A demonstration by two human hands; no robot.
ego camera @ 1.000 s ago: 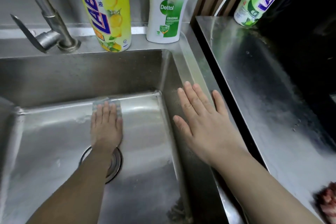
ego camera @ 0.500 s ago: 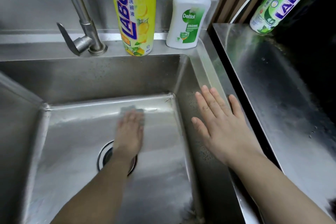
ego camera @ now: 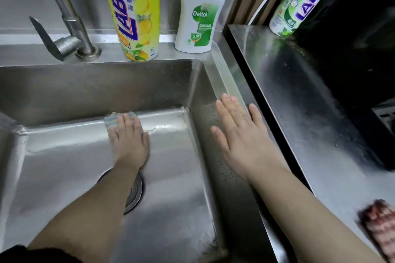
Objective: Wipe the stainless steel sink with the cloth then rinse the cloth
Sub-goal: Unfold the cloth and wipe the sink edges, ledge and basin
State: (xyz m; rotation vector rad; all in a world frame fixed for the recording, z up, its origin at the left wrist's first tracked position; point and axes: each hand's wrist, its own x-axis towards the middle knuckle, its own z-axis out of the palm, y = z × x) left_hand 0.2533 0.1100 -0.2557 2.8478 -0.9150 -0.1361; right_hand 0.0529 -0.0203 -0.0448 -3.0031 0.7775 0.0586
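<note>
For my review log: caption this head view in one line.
Left hand presses pale striped cloth onto stainless steel sink floor; right hand open at its right rim.

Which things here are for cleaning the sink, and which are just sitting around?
For the job:
cloth, pressed flat under the left hand
sink
tap, for rinsing later

Just sitting around:
yellow soap bottle
white Dettol bottle
green bottle on the counter
blurry red thing at the counter's near end
</note>
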